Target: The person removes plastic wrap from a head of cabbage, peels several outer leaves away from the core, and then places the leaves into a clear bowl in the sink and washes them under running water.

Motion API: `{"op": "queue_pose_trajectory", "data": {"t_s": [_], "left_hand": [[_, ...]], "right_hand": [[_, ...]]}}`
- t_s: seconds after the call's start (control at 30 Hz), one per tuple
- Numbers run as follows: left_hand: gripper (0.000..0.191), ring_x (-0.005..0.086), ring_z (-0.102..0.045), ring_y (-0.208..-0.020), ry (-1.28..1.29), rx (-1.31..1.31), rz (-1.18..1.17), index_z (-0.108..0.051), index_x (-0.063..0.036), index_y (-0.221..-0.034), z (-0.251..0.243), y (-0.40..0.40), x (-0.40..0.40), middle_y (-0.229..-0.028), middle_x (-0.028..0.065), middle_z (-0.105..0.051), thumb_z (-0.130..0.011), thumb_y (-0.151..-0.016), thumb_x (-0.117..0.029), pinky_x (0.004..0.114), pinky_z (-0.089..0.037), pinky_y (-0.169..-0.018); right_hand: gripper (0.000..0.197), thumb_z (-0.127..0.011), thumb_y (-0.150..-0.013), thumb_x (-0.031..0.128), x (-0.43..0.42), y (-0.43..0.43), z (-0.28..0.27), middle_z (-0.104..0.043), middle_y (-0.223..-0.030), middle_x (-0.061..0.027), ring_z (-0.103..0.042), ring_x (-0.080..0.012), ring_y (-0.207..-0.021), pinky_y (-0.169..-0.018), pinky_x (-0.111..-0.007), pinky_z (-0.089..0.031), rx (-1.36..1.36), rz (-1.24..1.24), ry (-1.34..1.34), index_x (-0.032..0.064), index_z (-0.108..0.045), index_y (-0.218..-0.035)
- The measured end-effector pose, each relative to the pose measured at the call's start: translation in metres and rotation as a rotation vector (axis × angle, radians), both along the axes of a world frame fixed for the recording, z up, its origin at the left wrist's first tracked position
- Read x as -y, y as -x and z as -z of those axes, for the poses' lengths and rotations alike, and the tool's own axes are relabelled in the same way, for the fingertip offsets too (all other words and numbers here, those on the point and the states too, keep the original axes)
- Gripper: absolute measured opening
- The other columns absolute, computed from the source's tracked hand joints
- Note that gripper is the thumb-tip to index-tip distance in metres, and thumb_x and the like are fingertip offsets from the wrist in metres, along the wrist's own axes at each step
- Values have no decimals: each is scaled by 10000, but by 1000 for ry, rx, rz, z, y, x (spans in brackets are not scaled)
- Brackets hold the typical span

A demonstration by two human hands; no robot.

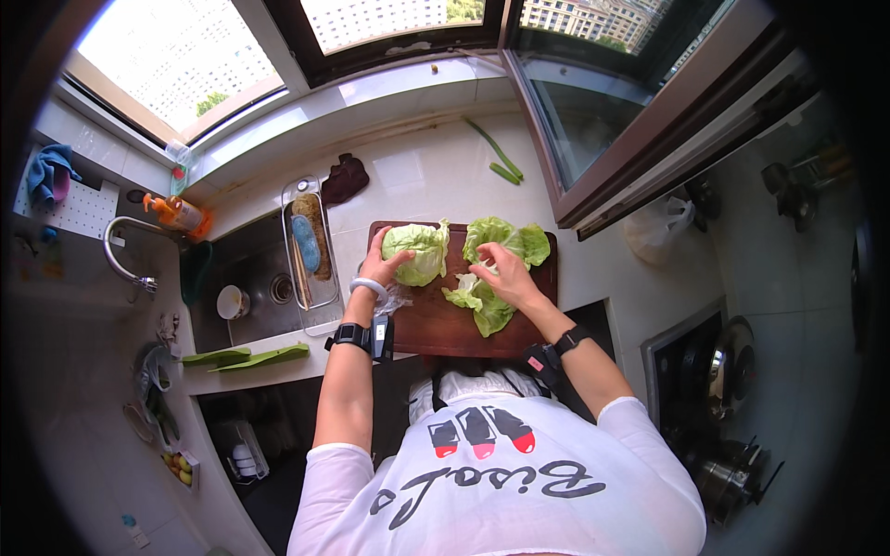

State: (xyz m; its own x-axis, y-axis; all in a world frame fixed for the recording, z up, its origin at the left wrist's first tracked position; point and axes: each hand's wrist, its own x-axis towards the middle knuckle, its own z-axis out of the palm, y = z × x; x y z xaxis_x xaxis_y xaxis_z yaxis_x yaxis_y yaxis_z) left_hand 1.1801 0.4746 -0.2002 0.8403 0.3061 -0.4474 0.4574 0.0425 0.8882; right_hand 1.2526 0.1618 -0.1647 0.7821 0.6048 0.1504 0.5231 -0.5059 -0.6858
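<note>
My left hand [384,261] grips the left side of a pale green lettuce or cabbage head [416,256], its thumb across the near side. The head rests on the dark wooden cutting board [424,323]. My right hand [511,275] hovers over loose green leaves at the board's right, thumb and fingers parted. One leaf [532,243] lies beyond that hand; another leaf [495,316] is below it, partly covered. Whether the right fingertips touch a leaf cannot be told. Crumpled clear plastic [396,299] lies beside my left wrist.
Left of the board, a draining basket [332,278] with a blue sponge [304,243] sits over the sink [261,257], which holds a bowl [233,303]. A dark cloth [345,179] and green stalks [502,154] lie behind. An open window sash [591,125] juts in at right.
</note>
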Motion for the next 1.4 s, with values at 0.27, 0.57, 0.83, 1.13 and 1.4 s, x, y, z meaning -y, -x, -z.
{"op": "queue_pose_trajectory", "data": {"t_s": [0.27, 0.57, 0.83, 1.13, 1.4], "left_hand": [[970, 264, -639, -1204, -70, 193, 39, -407, -174, -1592, 26, 8, -10, -1357, 156, -640, -899, -765, -300, 373, -531, -1018], [958, 256, -643, -1182, -3, 227, 21, -411, -207, -1595, 11, 26, -4, -1348, 145, -643, -905, -776, -265, 379, -569, -944], [886, 265, -637, -1199, 105, -43, 164, -334, -231, -1636, -39, 16, -11, -1418, 125, -606, -760, -931, -556, 408, -610, -839], [1208, 324, -639, -1197, -262, -10, 306, -377, -38, -1591, -27, 52, -21, -1409, 231, -583, -1000, -640, -448, 405, -583, -901], [873, 271, -680, -1151, -515, 248, 169, -526, -19, -1520, 20, 34, -3, -1306, 196, -657, -894, -830, -407, 376, -566, -956]], "right_hand": [[760, -636, -1005, 562, -84, -3, 33, -731, -1149, -248, -708, -391, -1071, -931, -435, -548, -445, 66, 79, 6, -449, -1488], [344, -512, -1061, 319, -85, 6, 41, -699, -925, -227, -688, -394, -883, -800, -464, -537, -432, 102, -151, 11, -607, -1179], [296, -553, -1037, 295, -64, -39, 74, -643, -822, -62, -557, -148, -690, -675, -325, -503, -602, 81, -95, 20, -659, -1064], [277, -625, -1068, 313, -109, -27, 19, -625, -793, 25, -543, -80, -638, -546, -288, -454, -906, -33, -426, 45, -684, -1031], [329, -662, -1016, 297, -44, -75, 37, -638, -626, -72, -638, -257, -625, -666, -428, -526, -148, 334, -26, 2, -721, -884]]}}
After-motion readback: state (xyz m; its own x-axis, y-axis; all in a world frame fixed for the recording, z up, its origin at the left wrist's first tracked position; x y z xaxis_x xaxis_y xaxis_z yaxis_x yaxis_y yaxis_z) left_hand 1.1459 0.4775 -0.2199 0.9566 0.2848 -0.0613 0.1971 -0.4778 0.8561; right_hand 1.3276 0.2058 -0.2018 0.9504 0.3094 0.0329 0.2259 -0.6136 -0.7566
